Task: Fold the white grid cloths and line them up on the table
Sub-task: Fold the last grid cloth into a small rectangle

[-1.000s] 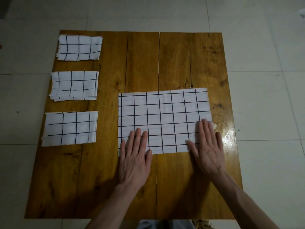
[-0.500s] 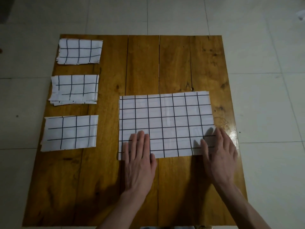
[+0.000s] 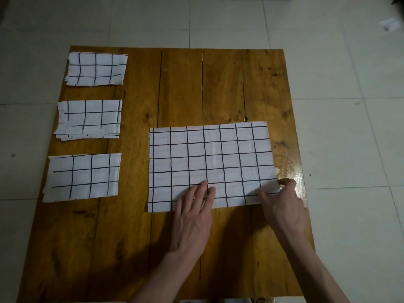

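- The large white black-grid cloth [image 3: 209,162] is found spread flat on the right half of the brown wooden plank table [image 3: 179,88].
- The left hand [image 3: 193,217] has been shifted right since 0.5 s ago; its straight fingers now rest flat on the cloth's near middle.
- The right hand [image 3: 284,206], flat beforehand, is now curled at the cloth's near right corner, which is pinched between thumb and fingers.
- 3 small folded white grid cloths [image 3: 86,119] are left unmoved in a column along the table's left edge.
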Motion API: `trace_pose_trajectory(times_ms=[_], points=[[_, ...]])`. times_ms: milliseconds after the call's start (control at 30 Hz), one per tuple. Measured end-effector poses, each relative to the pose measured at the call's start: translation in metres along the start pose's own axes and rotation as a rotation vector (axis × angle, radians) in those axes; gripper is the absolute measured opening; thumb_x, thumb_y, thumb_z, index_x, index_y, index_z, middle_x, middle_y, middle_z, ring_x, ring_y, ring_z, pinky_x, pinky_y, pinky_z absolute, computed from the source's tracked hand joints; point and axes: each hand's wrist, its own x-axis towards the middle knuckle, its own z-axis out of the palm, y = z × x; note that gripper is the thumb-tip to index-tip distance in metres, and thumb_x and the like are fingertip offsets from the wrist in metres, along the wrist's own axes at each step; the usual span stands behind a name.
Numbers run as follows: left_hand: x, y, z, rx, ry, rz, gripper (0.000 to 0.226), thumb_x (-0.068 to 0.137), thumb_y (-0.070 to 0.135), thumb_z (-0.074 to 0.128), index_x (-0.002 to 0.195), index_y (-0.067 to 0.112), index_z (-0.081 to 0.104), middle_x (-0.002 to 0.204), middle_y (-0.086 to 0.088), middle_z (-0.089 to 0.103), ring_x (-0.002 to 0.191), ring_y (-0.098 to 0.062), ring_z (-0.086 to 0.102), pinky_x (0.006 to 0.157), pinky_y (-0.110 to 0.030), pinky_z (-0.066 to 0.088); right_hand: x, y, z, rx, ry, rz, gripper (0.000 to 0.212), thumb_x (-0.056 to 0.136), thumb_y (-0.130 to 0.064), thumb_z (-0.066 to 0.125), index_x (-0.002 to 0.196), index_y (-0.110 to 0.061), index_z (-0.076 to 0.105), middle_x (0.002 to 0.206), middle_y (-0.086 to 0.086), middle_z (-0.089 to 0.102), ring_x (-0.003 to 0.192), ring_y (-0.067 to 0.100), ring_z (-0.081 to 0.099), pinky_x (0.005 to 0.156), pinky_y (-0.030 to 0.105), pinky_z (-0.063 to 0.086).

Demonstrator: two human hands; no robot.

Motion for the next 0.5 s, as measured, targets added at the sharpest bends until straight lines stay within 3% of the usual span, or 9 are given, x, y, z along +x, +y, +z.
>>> trace_pose_trajectory(times_ms=[133, 233, 300, 367, 500], points=[[0.0, 0.002, 0.0, -0.003, 0.006, -0.011, 0.064, 0.094, 0.024, 0.061, 0.155, 0.021, 0.042, 0.162, -0.006, 0.04, 0.149, -0.029, 0.039, 0.113, -0.054, 0.044, 0.002, 0.003, -0.002, 0.279, -0.054, -0.016, 0.063, 0.088, -0.037, 0.079, 0.133, -0.007, 0.045, 0.124, 0.014, 0.059, 0.102, 0.033, 0.061, 0.083, 0.042, 0.05], [0.0, 0.004, 0.0, -0.004, 0.003, -0.019, 0.063, 0.093, 0.024, 0.06, 0.154, 0.021, 0.043, 0.162, -0.006, 0.041, 0.148, -0.029, 0.04, 0.112, -0.054, 0.044, -0.002, 0.005, -0.001, 0.451, -0.036, -0.016, 0.065, 0.087, -0.024, 0.082, 0.138, -0.009, 0.045, 0.13, 0.01, 0.044, 0.103, 0.023, 0.052, 0.087, 0.038, 0.05], [0.001, 0.004, -0.001, -0.011, 0.008, -0.021, 0.065, 0.092, 0.023, 0.064, 0.153, 0.021, 0.044, 0.161, -0.006, 0.042, 0.148, -0.029, 0.04, 0.113, -0.054, 0.044, -0.003, 0.008, 0.002, 0.625, -0.033, 0.028, 0.068, 0.085, -0.019, 0.083, 0.14, -0.016, 0.044, 0.132, 0.011, 0.049, 0.105, 0.023, 0.061, 0.09, 0.037, 0.057], [0.0, 0.004, -0.001, -0.02, 0.01, -0.023, 0.068, 0.09, 0.021, 0.069, 0.153, 0.021, 0.045, 0.161, -0.006, 0.042, 0.148, -0.028, 0.04, 0.114, -0.053, 0.043, -0.007, 0.008, 0.002, 0.807, -0.051, 0.098, 0.066, 0.085, -0.015, 0.083, 0.14, -0.019, 0.046, 0.124, 0.008, 0.058, 0.101, 0.017, 0.066, 0.081, 0.029, 0.057], [0.0, 0.007, 0.001, -0.033, -0.014, -0.037, 0.081, 0.082, 0.014, 0.08, 0.154, 0.02, 0.043, 0.161, -0.007, 0.042, 0.148, -0.029, 0.04, 0.115, -0.053, 0.042, -0.015, 0.008, -0.004, 0.969, -0.144, 0.128, 0.034, 0.092, -0.014, 0.075, 0.124, -0.017, 0.062, 0.099, -0.007, 0.068, 0.09, 0.005, 0.063, 0.067, 0.019, 0.047]])
